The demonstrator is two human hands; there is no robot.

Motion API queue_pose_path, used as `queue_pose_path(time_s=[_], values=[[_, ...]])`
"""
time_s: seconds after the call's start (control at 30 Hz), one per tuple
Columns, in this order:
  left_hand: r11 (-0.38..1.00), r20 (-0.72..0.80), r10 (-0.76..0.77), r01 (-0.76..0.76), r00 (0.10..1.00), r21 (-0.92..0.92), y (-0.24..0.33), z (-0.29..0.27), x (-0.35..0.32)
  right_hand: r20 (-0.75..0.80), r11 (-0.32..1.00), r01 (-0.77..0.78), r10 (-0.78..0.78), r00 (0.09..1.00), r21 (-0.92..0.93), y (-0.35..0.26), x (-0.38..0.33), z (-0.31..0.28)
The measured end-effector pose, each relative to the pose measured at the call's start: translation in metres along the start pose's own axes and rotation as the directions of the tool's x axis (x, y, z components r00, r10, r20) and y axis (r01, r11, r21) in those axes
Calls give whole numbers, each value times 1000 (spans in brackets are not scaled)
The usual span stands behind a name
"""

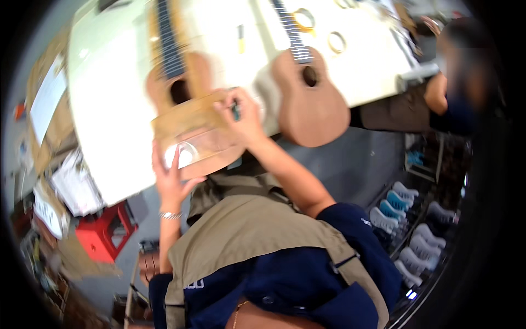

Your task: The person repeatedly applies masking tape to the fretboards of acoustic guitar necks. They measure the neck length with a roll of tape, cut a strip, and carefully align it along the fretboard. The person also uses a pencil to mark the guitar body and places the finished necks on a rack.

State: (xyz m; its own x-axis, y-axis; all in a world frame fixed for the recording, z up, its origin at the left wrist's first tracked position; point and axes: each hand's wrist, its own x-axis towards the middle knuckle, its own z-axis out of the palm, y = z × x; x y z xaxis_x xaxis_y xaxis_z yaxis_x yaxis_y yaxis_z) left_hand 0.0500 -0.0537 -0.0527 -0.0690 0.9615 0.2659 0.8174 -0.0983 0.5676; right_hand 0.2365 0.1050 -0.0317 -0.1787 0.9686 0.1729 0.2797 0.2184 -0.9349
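Observation:
An unfinished ukulele point(205, 68) lies on the white table, its neck pointing away from me. Across the lower part of its body rests a flat, yellowish-brown board point(164, 129) with a clear rectangular section in it and a bright round glare. My left hand point(174, 181) spreads its fingers over the near left edge of the board, pressing on it. At the board's right end, my right hand point(245, 116) is closed around a small dark green tool point(236, 109); its tip is hidden. A second ukulele point(313, 112) lies to the right, touched by neither hand.
Tape rolls point(337, 42) and a thin yellow-handled tool point(241, 38) lie on the white table point(109, 109). A red stool point(107, 233) stands at lower left beside stacked papers point(76, 183). Another person point(466, 82) is at the table's right. Shoe-shaped items point(408, 208) line a rack at lower right.

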Motion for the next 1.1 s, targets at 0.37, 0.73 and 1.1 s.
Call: queue_pose_path(time_s=[0.37, 0.73, 1.1], values=[[980, -120, -43, 65, 992, 187, 38, -32, 29, -390, 833, 41, 214, 896, 552, 36, 10, -339], [964, -130, 145, -110, 981, 242, 201, 56, 124, -501, 689, -457, 155, 851, -563, 195, 38, -463], [986, -136, -110, 125, 985, 109, 258, 108, 109, -4, 566, 48, -90, 996, -823, 191, 160, -381]])
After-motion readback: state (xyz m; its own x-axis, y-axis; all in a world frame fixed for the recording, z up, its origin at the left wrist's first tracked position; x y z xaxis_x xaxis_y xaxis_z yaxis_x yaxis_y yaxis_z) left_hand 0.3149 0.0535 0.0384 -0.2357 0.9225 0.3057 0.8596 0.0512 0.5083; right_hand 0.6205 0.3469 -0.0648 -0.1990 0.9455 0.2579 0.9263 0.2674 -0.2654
